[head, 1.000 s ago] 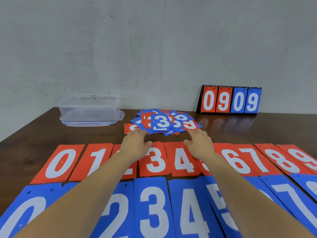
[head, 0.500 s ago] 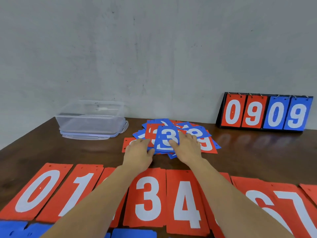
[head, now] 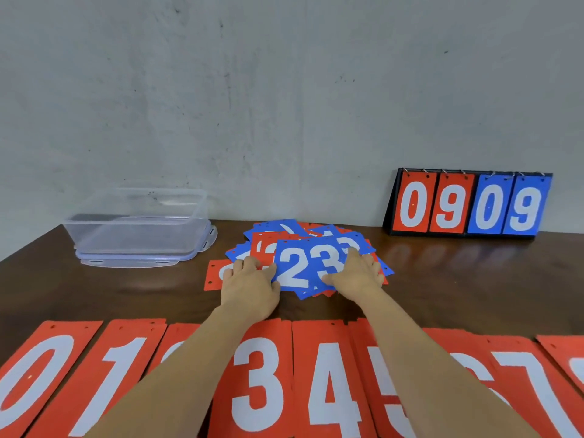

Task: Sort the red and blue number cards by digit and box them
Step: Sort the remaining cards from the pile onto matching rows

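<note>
A loose pile of small red and blue number cards (head: 286,237) lies at the table's middle back. On top, a blue 2 card (head: 292,268) sits beside a blue 3 card (head: 328,260). My left hand (head: 249,287) rests flat on the pile's left edge, thumb touching the blue 2. Fingers spread, my right hand (head: 358,276) presses on the blue 3 and the pile's right side. A row of large red cards (head: 262,384) numbered 0 to 7 lies nearest me, under my forearms. The clear plastic box (head: 136,226) stands at the back left on its lid.
A black flip scoreboard (head: 467,205) showing 0 9 0 9 stands at the back right against the grey wall. One red card (head: 213,275) sticks out left of the pile. Bare brown table (head: 474,279) lies between pile and scoreboard.
Both hands reached forward onto the pile. The blue 3 slid right under my right hand, uncovering a blue 2. The view tilted up, so the blue row left the frame.
</note>
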The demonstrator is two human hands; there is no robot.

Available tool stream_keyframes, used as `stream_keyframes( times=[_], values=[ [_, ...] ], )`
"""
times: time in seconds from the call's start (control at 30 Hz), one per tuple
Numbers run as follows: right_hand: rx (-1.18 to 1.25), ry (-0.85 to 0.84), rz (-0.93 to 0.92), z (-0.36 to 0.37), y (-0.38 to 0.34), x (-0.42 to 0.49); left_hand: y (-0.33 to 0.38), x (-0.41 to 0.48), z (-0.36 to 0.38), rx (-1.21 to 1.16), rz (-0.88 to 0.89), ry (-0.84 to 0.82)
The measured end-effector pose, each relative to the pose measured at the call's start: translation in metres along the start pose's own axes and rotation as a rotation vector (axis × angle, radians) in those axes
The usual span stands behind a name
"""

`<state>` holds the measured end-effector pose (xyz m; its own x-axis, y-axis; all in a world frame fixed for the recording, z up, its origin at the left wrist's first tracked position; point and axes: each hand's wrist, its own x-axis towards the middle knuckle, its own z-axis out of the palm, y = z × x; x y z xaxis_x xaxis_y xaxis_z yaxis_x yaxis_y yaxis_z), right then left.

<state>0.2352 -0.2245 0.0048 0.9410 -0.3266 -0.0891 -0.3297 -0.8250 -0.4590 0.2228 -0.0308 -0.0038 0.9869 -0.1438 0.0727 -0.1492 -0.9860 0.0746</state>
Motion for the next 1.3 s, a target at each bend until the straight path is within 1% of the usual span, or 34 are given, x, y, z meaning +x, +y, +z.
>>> stream_keyframes(
  times=[0.1,0.17,0.23,0.3,0.37,0.47,0.57,0.63,0.7,0.8,0.97,1.13,1.3],
  values=[
    [0.036,-0.001,0.089,-0.010,0.013,-0.003,0.001,-0.003,-0.009,-0.042,-0.022,0.029],
    [0.066,0.014,0.121,-0.014,0.020,-0.007,0.004,-0.003,-0.010,-0.111,-0.083,0.076],
    [0.142,0.015,0.127,-0.014,0.025,-0.008,0.010,-0.001,-0.009,-0.147,-0.141,0.071],
    [0.276,0.029,0.114,-0.012,0.030,-0.006,0.015,0.003,-0.005,-0.130,-0.165,0.042],
    [0.388,0.081,0.100,-0.012,0.034,-0.003,0.018,0.007,-0.003,-0.141,-0.183,0.031],
    [0.472,0.129,0.093,-0.013,0.038,-0.001,0.019,0.013,-0.004,-0.199,-0.223,0.024],
    [0.584,0.145,0.110,-0.015,0.039,-0.001,0.022,0.014,-0.005,-0.264,-0.242,0.090],
    [0.657,0.134,0.144,-0.017,0.040,-0.001,0.023,0.013,-0.007,-0.370,-0.237,0.168],
    [0.707,0.121,0.150,-0.022,0.040,-0.001,0.022,0.013,-0.010,-0.598,-0.276,0.218],
    [0.749,0.125,0.118,-0.029,0.040,-0.002,0.021,0.007,-0.019,-0.879,-0.352,0.269],
    [0.819,0.147,0.027,-0.039,0.033,-0.016,0.010,-0.011,-0.036,-1.092,-0.372,0.306],
    [0.871,0.182,-0.094,-0.051,0.028,-0.046,0.000,-0.044,-0.052,-1.127,-0.353,0.322],
    [0.843,0.254,-0.179,-0.063,0.029,-0.082,-0.011,-0.083,-0.066,-1.119,-0.352,0.357]
  ],
)
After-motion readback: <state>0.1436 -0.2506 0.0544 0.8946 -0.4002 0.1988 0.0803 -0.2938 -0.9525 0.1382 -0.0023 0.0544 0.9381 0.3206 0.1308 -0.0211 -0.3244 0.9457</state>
